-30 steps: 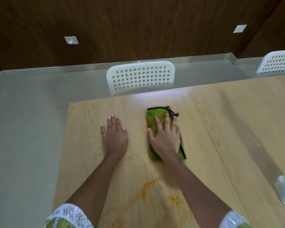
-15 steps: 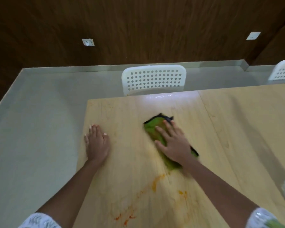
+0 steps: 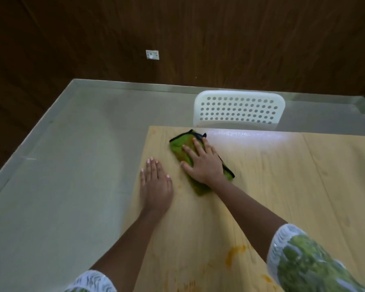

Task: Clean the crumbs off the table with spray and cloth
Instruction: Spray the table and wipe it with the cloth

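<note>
We have the table [image 3: 261, 186] broad and bare to our right, but its far and left edges lie close. The green cloth [image 3: 178, 145], soft, light and folded, sits near that far-left corner under our flat right hand [image 3: 204, 163]; pressing its middle suits it. Our left hand [image 3: 155, 184] rests flat, holding nothing. Orange smears [image 3: 233, 252], possibly still wet, remain nearer us.

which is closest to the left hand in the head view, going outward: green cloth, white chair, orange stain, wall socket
1. green cloth, just right of the left hand, under the right hand.
2. orange stain, toward the near table edge.
3. white chair, beyond the table's far edge.
4. wall socket, on the wooden wall.
</note>
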